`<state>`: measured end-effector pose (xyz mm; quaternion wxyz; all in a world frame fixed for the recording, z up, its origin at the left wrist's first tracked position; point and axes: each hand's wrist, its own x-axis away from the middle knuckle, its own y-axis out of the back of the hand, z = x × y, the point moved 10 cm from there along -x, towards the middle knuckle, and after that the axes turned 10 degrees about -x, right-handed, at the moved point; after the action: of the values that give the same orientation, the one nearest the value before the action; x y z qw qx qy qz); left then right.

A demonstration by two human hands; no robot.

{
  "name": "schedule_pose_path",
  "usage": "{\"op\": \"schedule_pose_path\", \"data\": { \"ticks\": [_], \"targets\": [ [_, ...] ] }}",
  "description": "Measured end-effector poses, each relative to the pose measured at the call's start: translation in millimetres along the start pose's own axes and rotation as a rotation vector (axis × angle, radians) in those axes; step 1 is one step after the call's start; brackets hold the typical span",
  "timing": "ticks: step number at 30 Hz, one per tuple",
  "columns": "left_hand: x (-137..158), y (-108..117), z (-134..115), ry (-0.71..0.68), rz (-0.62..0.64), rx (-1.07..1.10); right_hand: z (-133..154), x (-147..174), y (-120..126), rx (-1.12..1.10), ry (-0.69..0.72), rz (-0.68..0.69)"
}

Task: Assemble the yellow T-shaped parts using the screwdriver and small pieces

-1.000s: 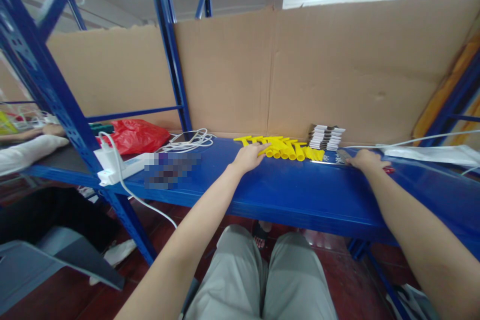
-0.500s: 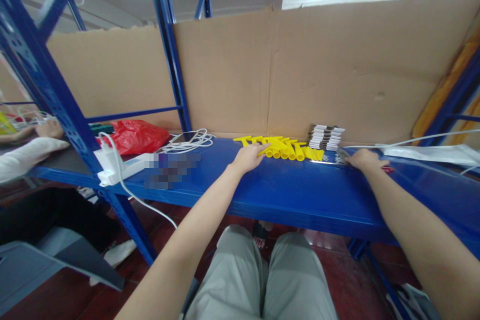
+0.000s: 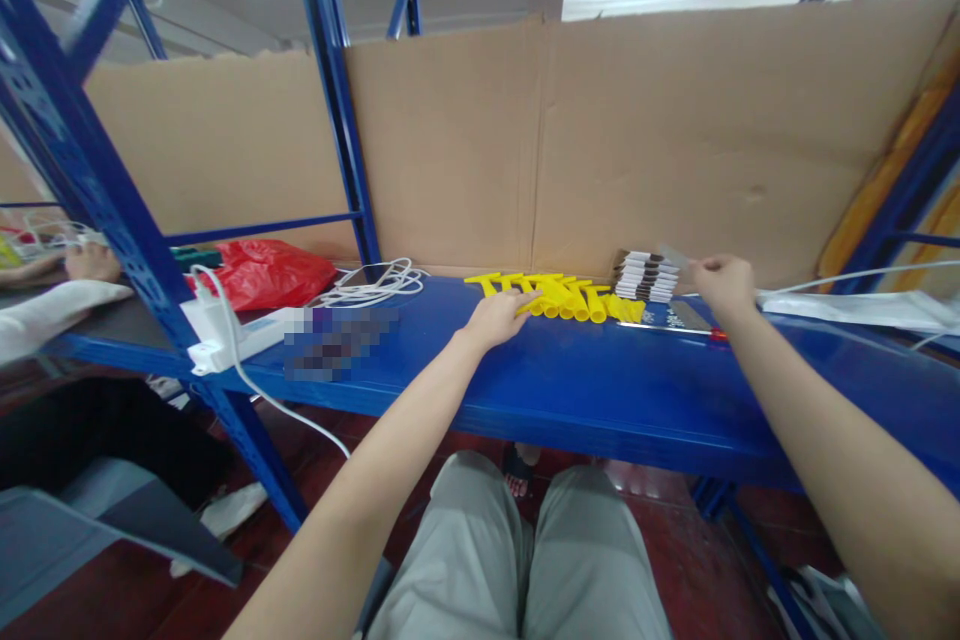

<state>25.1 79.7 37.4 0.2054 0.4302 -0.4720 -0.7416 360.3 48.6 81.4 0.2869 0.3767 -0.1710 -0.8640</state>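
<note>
Yellow T-shaped plastic handles (image 3: 566, 297) lie in one overlapping row just right of the frame's centre, on the blue metal shelf (image 3: 585, 380); roughly eight can be told apart, though the overlap makes an exact count uncertain.

One brown cardboard sheet (image 3: 525, 140) fills the back across the upper half of the frame. Two blue uprights (image 3: 337, 90) cross it at upper left. One red plastic bag (image 3: 274, 272) lies at mid left, with one white power strip (image 3: 225, 335) below it and one coil of white cable (image 3: 379, 282) to its right. One flat white packet (image 3: 855, 308) rests at the right edge.

Two forearms reach up from the lower edge. The left hand (image 3: 495, 318) lies palm down at centre, fingers loosely bent, its fingertips touching the nearest yellow handle at the row's left end. The right hand (image 3: 721, 285) is raised off the shelf at centre right, thumb and forefinger pinched on one thin clear strip (image 3: 673, 255), held just beside the top of the single stack of small black-and-white packets (image 3: 646, 277). One flat metal blade piece (image 3: 675, 317) lies on the shelf below that hand.

Another person's hand (image 3: 86, 262) and white sleeve show at the far left edge.
</note>
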Motion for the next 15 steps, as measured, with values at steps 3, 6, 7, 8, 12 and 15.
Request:
{"op": "schedule_pose_path", "data": {
  "ticks": [3, 6, 7, 8, 12, 15],
  "targets": [
    [0, -2, -2, -0.011, 0.019, -0.009, 42, 12, -19, -0.238, 0.026, 0.08],
    [1, -4, -5, -0.023, 0.031, -0.021, 95, 36, -47, -0.416, 0.246, 0.181],
    [1, -4, -6, -0.025, 0.035, -0.026, 106, 46, -60, -0.464, 0.288, 0.236],
    [1, -4, -6, -0.026, 0.038, -0.032, 112, 56, -72, -0.51, 0.309, 0.29],
    [2, -2, -9, -0.034, 0.032, -0.064, 117, 92, -112, -0.578, 0.368, 0.478],
    [1, 1, -11, -0.063, 0.018, -0.084, 111, 100, -121, -0.582, 0.362, 0.556]
  ]
}}
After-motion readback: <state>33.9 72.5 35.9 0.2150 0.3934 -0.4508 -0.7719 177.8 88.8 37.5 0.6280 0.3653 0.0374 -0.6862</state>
